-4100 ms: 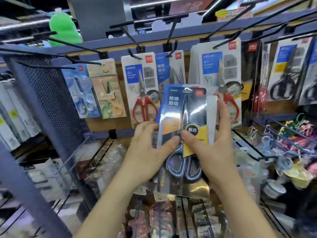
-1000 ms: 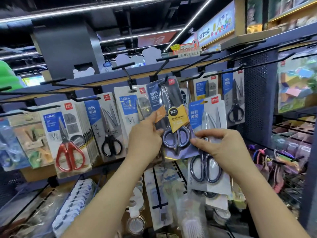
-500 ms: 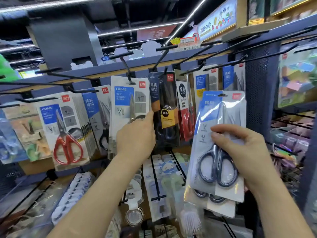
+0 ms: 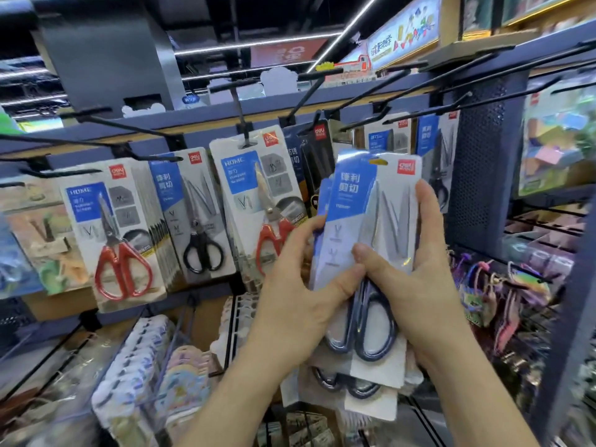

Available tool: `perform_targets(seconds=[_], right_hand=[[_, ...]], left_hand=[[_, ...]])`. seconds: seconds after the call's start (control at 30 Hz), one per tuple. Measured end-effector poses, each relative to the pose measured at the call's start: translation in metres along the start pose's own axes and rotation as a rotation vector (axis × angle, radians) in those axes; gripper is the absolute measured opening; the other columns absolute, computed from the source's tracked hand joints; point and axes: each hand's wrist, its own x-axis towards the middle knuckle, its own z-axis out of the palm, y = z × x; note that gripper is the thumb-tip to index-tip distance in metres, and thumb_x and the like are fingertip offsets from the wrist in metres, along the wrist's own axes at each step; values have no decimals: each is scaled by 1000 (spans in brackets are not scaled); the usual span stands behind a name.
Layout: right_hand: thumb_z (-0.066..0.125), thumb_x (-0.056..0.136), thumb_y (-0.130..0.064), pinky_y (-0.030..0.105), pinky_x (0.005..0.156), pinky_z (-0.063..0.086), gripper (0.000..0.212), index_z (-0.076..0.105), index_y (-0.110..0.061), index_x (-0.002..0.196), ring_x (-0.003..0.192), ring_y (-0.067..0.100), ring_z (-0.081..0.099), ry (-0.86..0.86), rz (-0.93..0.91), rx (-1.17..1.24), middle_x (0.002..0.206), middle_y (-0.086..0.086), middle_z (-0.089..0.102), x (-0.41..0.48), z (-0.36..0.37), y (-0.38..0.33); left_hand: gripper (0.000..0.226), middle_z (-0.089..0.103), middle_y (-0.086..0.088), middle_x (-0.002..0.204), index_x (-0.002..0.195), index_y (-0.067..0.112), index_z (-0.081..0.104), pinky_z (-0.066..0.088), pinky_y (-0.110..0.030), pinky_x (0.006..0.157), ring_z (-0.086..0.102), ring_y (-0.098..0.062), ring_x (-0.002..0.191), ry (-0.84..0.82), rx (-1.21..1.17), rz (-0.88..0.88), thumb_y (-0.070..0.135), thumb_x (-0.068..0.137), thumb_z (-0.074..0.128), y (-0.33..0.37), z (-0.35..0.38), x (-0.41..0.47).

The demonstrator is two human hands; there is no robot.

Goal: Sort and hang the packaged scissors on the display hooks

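- Far left, a pack of red scissors [image 4: 120, 235] hangs on the rack, with more packs of the same kind stacked behind it.
- Next to it hangs a pack of black scissors [image 4: 197, 217] with a blue label.
- Then comes a second red pack [image 4: 263, 204], which hangs on a black hook [image 4: 241, 119].
- The left hand [image 4: 298, 306] is in front of that red pack's bottom corner. Its thumb lies on the front of the held packs and its fingers curl behind their left edge, so it is pinching them.
- The held packs [image 4: 371, 217] are up in the middle, in front of the rack, and not on any hook yet. The front one has a blue label and dark handles. More packs peek out below it, but I cannot tell how many.
- The right hand [image 4: 430, 285] pinches the same bunch from the other side, with its thumb on the front and its fingers up along the right edge.
- Behind that hand hangs a blue-label pack [image 4: 433, 150] that looks much the same.
- I think this is the sorting step, picking which hook these go on.
- Next, one hand needs to take the front pack alone. The small hole [image 4: 379, 161] at its top must meet a hook's tip where the same kind hangs. Then the pack slides back. The shiny plastic may be slippery, so the other hand must keep a good grip on the rest.
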Motion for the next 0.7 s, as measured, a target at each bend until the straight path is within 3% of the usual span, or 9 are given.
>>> perform_targets(seconds=[0.1,0.17,0.27,0.33,0.5,0.6,0.7], right_hand=[[62,95,-22,41,113,42,75,20,-51,151,137,2,45,20,124,139,153,-22,41,-6,8,-4],[51,100,-11,32,95,55,61,33,-41,151,118,5,63,26,249,285,133,-20,62,-10,13,-9],[48,100,-16,33,74,58,29,66,-15,123,95,23,74,11,396,393,108,9,76,-17,23,-12],[50,100,-25,29,66,59,27,71,-11,107,86,23,75,43,480,438,97,11,77,-23,26,-12],[50,89,-42,47,92,55,48,67,-10,120,106,32,70,-33,558,546,112,15,74,-37,33,-11],[46,98,-35,41,83,61,37,69,-10,112,97,28,73,-2,522,494,105,13,76,-43,36,-10],[42,104,-32,38,77,62,35,70,-12,109,91,25,75,96,487,427,100,10,77,-43,39,-11]], left_hand=[[33,74,0,96,101,21,61,56,-24,72,71,-15,84,143,-93,-40,24,73,79,-4,-3,-3],[17,74,-5,91,97,16,62,57,-27,72,70,-18,80,204,-113,-41,13,84,73,-5,-5,-5],[10,75,-1,91,100,14,61,56,-25,73,70,-13,84,263,-136,-44,12,91,66,-6,-7,-8],[5,75,0,90,98,17,59,56,-28,74,70,-13,84,307,-130,-16,16,93,62,-7,-9,-12],[3,73,-1,83,96,17,59,54,-25,67,65,-10,74,390,-162,-49,19,97,57,-9,-20,-17],[2,71,-5,81,92,16,64,54,-35,72,63,-15,75,368,-183,-99,16,92,65,-9,-28,-20],[8,71,5,75,85,19,68,56,-27,68,63,-8,70,395,-111,-75,12,86,72,-10,-30,-26]])
